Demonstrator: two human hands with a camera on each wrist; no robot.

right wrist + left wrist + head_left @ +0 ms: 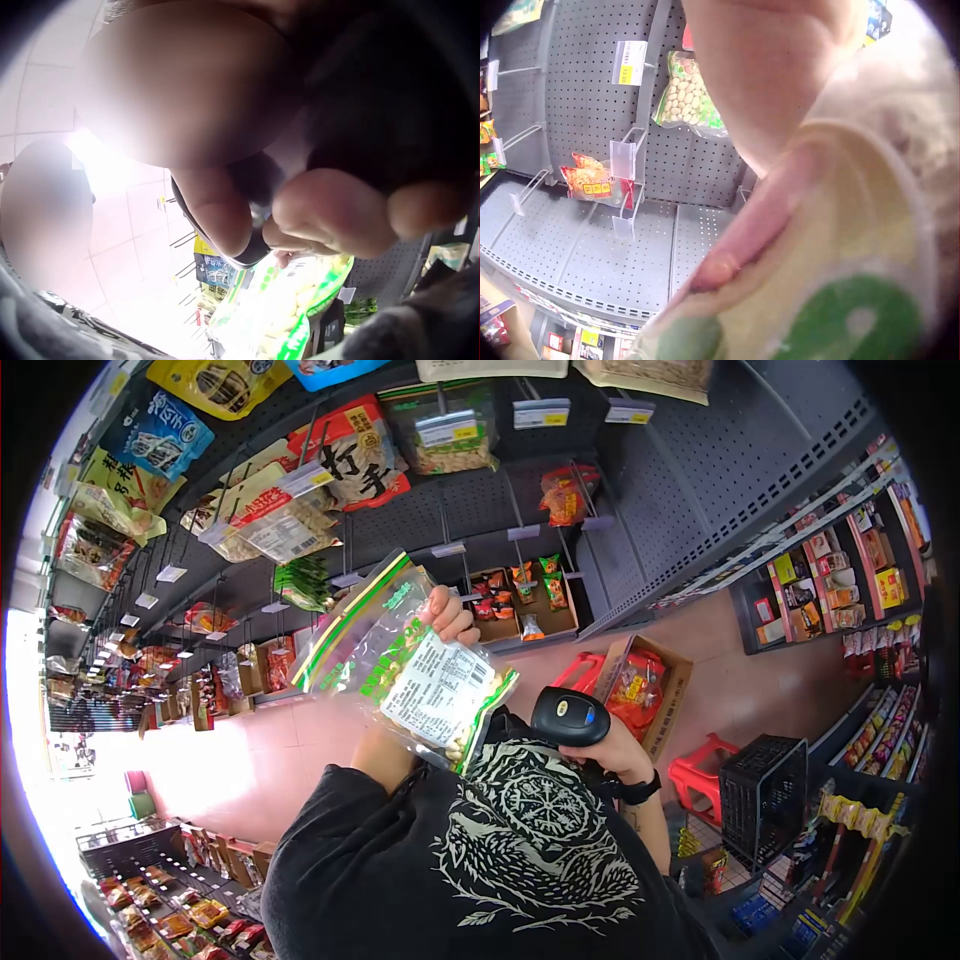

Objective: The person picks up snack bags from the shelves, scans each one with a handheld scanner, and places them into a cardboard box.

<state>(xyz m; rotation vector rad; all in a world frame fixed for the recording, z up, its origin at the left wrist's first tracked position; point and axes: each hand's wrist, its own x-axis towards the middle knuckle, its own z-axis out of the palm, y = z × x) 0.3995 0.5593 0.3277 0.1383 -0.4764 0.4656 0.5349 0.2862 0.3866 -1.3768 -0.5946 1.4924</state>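
My left hand point(450, 615) grips a clear zip bag point(345, 635) of pale nuts by its edge, fingers curled over the side. Green print runs across the bag, and its white label point(435, 690) with a barcode faces up toward the head camera. In the left wrist view the thumb point(757, 217) presses on the bag's blurred surface. My right hand point(622, 753) holds a black barcode scanner point(570, 717) just right of the bag, its head toward the label. Curled fingers point(330, 210) wrap the scanner's handle in the right wrist view, with the nut bag point(300, 300) beyond.
A dark pegboard shelf point(690, 470) with hooks, price tags and hanging snack packs stands in front. On the floor are a cardboard box point(680, 685) of red packs, a red stool point(700, 765) and a black crate point(765, 795). Other stocked racks line both sides.
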